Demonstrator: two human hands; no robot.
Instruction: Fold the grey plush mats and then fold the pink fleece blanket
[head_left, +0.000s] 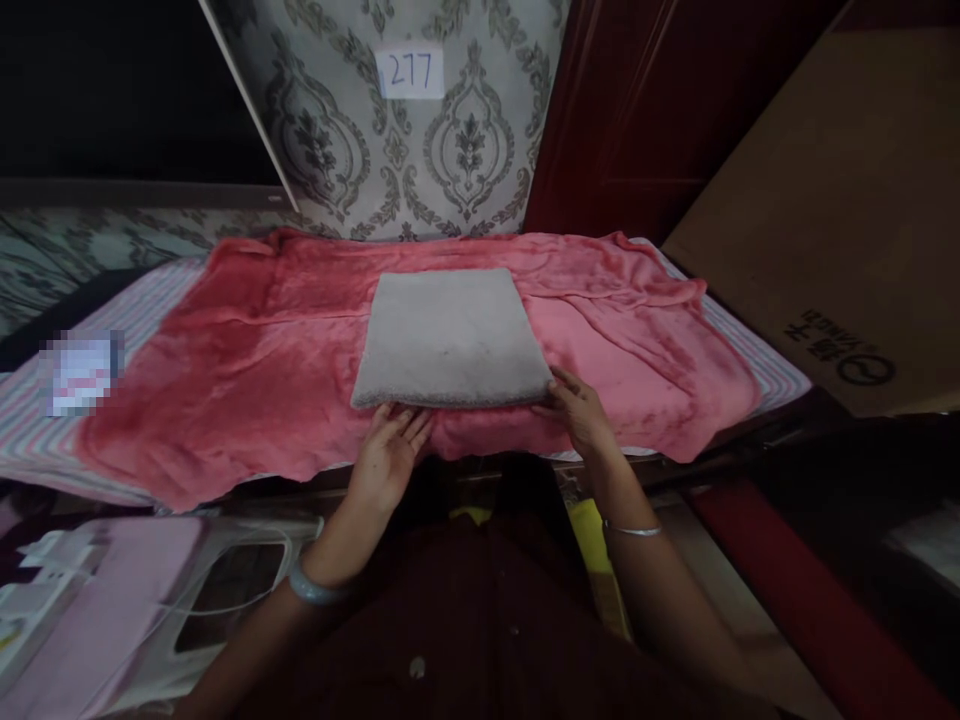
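Grey plush cloth (454, 335) lies flat, a neat four-sided piece, on a rumpled pink plush blanket (225, 400), around the middle of the surface from side to side. Its near edge looks thick and sits close to the near edge of the blanket; its far edge stops short of the blanket's far edge.

The left hand (391, 450) is at the cloth's near edge, toward the near left corner, with its fingers a little apart and the tips against that edge; how far they go beneath it cannot be told. The right hand (581, 410) is at the near right corner of the cloth, fingers spread slightly and touching it; whether they pinch the corner cannot be made out. A pale bangle (315, 588) circles the left wrist, a thin silver bangle (632, 529) the right.

Beneath the blanket, a striped sheet (169, 290) shows at the left and right ends of the surface. A blurred-out item (82, 375) rests on the sheet near the left end. Behind the far edge, a paper marked 277 (411, 71) is on the patterned wallpaper (470, 150). A cardboard box (847, 220) stands beyond the right end.
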